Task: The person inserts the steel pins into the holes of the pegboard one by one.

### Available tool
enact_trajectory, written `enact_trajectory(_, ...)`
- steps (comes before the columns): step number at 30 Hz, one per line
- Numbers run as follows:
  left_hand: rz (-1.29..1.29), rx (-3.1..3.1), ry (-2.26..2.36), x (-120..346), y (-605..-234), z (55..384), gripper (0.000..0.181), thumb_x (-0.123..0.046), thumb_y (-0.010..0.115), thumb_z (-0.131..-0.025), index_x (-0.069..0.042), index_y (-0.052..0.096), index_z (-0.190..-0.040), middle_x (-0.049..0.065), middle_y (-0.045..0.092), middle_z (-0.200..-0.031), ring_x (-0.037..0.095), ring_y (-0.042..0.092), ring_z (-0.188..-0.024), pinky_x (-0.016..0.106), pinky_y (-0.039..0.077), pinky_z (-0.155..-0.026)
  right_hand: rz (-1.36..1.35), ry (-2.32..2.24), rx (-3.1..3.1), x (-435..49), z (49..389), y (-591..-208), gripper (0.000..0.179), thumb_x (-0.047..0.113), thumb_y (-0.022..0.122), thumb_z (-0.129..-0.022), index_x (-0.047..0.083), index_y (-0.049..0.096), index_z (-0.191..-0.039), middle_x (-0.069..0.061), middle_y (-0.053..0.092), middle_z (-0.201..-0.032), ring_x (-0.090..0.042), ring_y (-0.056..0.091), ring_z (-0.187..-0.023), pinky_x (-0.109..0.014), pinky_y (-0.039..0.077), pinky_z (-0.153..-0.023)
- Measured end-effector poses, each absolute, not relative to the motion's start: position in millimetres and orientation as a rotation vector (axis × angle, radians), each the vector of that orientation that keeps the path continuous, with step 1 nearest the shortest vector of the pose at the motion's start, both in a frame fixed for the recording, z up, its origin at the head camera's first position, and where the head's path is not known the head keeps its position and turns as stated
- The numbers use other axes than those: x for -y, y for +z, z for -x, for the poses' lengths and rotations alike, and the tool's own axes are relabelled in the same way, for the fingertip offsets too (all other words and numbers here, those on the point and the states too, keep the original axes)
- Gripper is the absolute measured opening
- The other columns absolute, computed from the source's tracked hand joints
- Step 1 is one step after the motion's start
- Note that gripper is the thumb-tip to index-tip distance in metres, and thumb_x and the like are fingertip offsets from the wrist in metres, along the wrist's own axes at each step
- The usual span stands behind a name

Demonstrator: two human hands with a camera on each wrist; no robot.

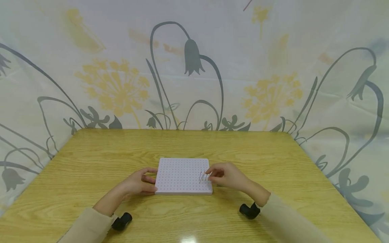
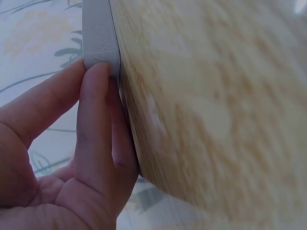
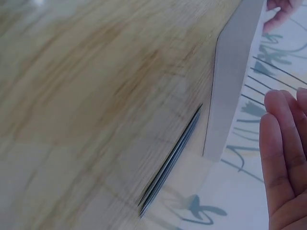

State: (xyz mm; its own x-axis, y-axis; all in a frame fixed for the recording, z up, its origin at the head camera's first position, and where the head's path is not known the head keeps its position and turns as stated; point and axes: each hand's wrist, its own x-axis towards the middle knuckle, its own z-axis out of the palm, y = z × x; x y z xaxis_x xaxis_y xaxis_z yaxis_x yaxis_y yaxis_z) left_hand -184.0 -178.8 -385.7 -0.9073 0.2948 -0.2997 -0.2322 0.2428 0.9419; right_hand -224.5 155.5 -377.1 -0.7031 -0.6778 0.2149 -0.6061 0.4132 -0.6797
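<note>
A white pegboard (image 1: pixel 182 175) with rows of small holes lies flat on the wooden table. Several thin metal pins (image 1: pixel 202 176) stand slightly tilted in holes near its right edge. My left hand (image 1: pixel 141 182) holds the board's left side, thumb at the near corner and fingers spread along the edge. At the right edge, my right hand (image 1: pixel 228 175) pinches at one of the pins, thumb and forefinger tips close together; the fingertips partly cover it. More dark pointed pins (image 3: pixel 170 165) lie bundled on the table beside the board, hidden in the head view.
The wooden table (image 1: pixel 182 141) reaches back to a flower-printed cloth (image 1: pixel 194 84) hanging behind and at both sides. Black wrist cameras (image 1: pixel 122 221) sit on both wrists, close over the table.
</note>
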Motion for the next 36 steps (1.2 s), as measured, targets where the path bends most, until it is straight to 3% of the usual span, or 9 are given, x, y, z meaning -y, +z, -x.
enact_trajectory(36,-0.077,-2.131,1.677,179,-384,184,0.069,0.007,0.069,-0.079,0.007,0.032,-0.137,0.021,0.053,-0.105,0.022,0.061,-0.082,0.037,0.055,-0.074,0.985,-1.065,-2.538,-194,230,-384,0.004,0.006,0.071,-0.082,0.004,0.068,-0.084,0.002,0.065,-0.081,-0.008,0.059,-0.072,-0.024,0.052,-0.064)
